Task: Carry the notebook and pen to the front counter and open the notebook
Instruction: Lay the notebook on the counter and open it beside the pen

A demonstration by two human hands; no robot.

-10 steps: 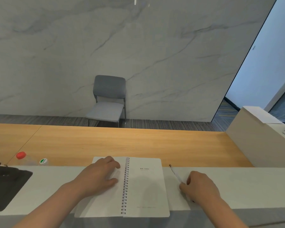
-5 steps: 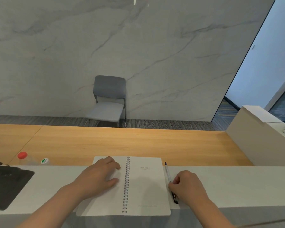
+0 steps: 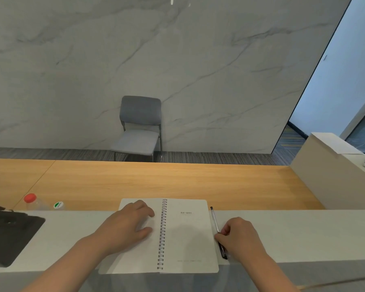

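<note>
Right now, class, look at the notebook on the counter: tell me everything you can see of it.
The notebook is white, spiral-bound with dark wire coils down its middle, and lies open and flat on the pale counter. The right page bears small print near top and bottom, too small to read. The left hand presses flat on the left page. The pen lies along its right edge, under the right hand.

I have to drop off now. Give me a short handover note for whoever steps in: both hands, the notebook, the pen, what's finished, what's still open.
Left hand: flat on the left page, pressing the notebook open.
Right hand: fingers closed on the pen, which lies along the notebook's right edge.
Notebook: open on the white counter ledge, spiral in the middle, far edge overhanging the wooden desk.
Done: both items are on the counter and the notebook is open.
Left: probably only to let go of the pen and lift both hands away.
</note>
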